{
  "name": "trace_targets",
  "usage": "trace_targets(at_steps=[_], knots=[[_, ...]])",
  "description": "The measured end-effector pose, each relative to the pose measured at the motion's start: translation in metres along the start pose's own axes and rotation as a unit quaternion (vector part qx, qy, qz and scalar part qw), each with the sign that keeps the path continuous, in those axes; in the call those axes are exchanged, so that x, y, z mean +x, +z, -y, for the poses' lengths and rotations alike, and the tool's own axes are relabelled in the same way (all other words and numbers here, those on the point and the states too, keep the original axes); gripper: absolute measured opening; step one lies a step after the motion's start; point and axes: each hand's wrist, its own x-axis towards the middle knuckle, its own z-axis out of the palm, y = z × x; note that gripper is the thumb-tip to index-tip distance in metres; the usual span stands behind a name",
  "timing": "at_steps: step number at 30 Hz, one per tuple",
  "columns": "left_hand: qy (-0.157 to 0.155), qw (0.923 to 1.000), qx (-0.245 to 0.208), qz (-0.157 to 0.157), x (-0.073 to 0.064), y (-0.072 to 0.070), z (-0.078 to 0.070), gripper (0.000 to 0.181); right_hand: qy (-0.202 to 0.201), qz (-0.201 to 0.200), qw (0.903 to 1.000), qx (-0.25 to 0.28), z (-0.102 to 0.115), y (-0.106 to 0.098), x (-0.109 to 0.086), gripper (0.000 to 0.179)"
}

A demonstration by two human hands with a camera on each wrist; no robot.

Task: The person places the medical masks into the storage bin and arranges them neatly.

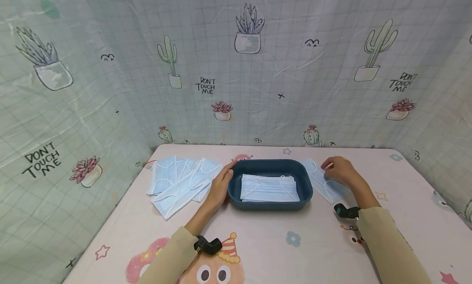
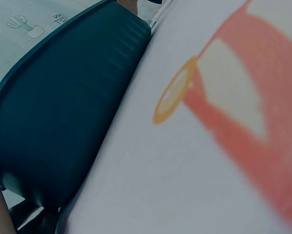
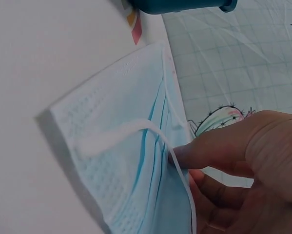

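A dark blue rectangular bin [image 1: 271, 207] sits mid-table with a stack of light blue face masks [image 1: 271, 189] inside. My left hand [image 1: 219, 185] rests against the bin's left end, fingers extended along the wall and at the rim. In the left wrist view, the bin's outer side [image 2: 72, 97] fills the left part, with some of the hand in shadow below. Right of the bin, my right hand [image 1: 340, 170] pinches a single pleated face mask [image 1: 324, 181]. The right wrist view shows the thumb [image 3: 184, 156] on the mask's pleats, the other fingers partly hidden behind its edge.
Several loose masks [image 1: 184, 181] lie overlapping left of the bin. A printed cloth [image 1: 280, 71] with potted plants hangs behind the pink-white table [image 1: 295, 263] and along its left side. Each wrist carries a small black device [image 1: 208, 245].
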Motion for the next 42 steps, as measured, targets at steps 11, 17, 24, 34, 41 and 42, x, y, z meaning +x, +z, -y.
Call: trace_targets(at_steps=[11, 17, 24, 34, 41, 42], knots=[[0.002, 0.9999, 0.013, 0.002, 0.002, 0.002, -0.002, 0.044, -0.002, 0.004, 0.9998, -0.019, 0.001, -0.012, -0.006, 0.025], [0.006, 0.9999, 0.014, 0.005, 0.003, 0.003, -0.004, 0.042, 0.010, -0.003, 0.9999, -0.008, -0.002, -0.019, -0.007, 0.026], [0.013, 0.9997, 0.020, 0.000, 0.004, 0.004, -0.006, 0.044, 0.030, 0.000, 0.9995, 0.010, -0.005, -0.026, -0.011, 0.031], [0.020, 0.9995, 0.023, -0.011, 0.002, 0.002, -0.004, 0.044, 0.036, 0.004, 0.9979, 0.054, -0.007, -0.025, -0.007, 0.030], [0.010, 0.9997, 0.019, -0.014, -0.002, 0.001, -0.002, 0.043, 0.007, -0.020, 0.9987, 0.046, -0.003, -0.029, -0.010, 0.033], [0.011, 0.9997, 0.017, -0.014, -0.001, 0.001, -0.002, 0.043, 0.006, -0.023, 0.9987, 0.046, -0.003, -0.031, -0.011, 0.033]])
